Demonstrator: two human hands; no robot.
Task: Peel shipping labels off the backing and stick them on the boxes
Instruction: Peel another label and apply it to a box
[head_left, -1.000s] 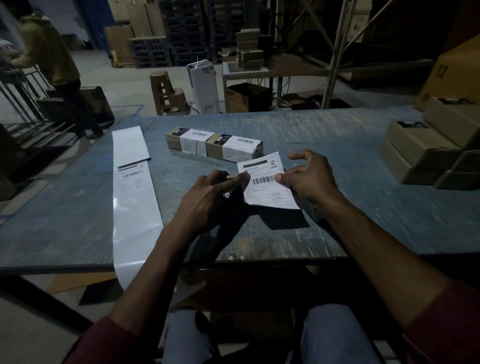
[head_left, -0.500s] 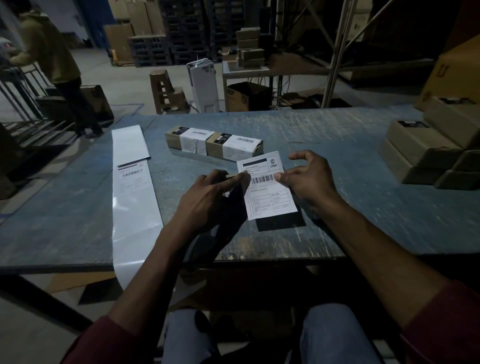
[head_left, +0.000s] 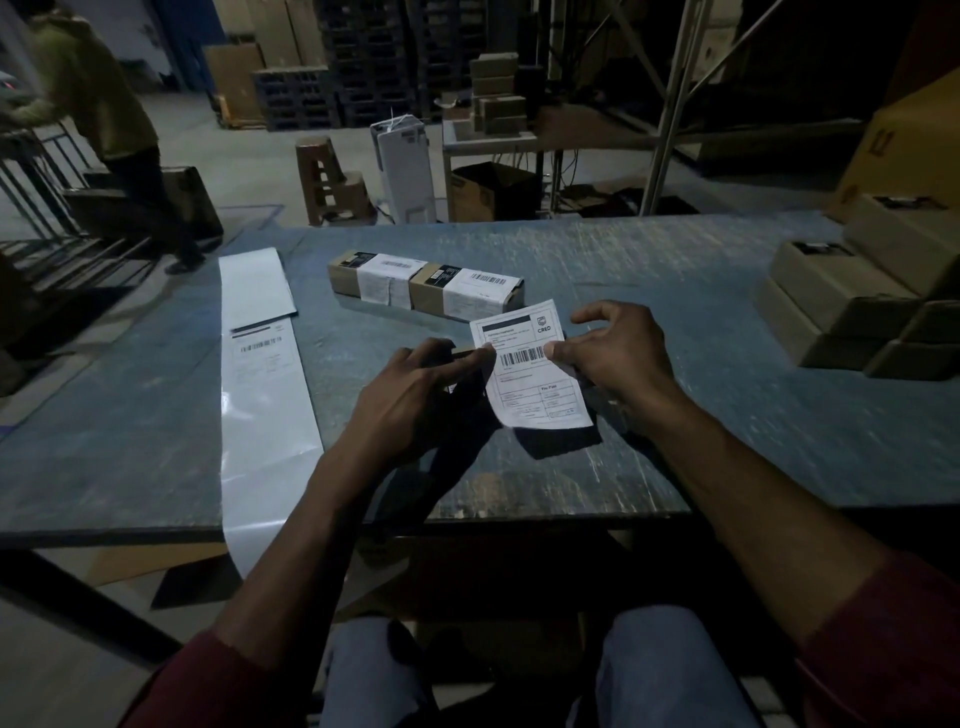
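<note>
A white shipping label (head_left: 530, 364) with a barcode hangs just above the blue table (head_left: 675, 291), held at both side edges. My left hand (head_left: 415, 395) pinches its left edge, and a small brown box is partly visible under that hand's fingers. My right hand (head_left: 613, 348) pinches the right edge between thumb and finger. Two brown boxes (head_left: 426, 283) with labels on them lie end to end behind the label. A long white backing strip (head_left: 265, 374) with one label left on it lies at the left and droops over the front edge.
Several unlabelled brown boxes (head_left: 857, 306) are stacked at the table's right end. A person in a yellow-green top (head_left: 98, 88) stands at the far left by metal racks. Beyond the table stand a cardboard stool, a white unit, a small table and pallets.
The label has tilted up and shifted slightly, its lower edge now closer to me and lifted off the table. Both hands keep their hold on it.
</note>
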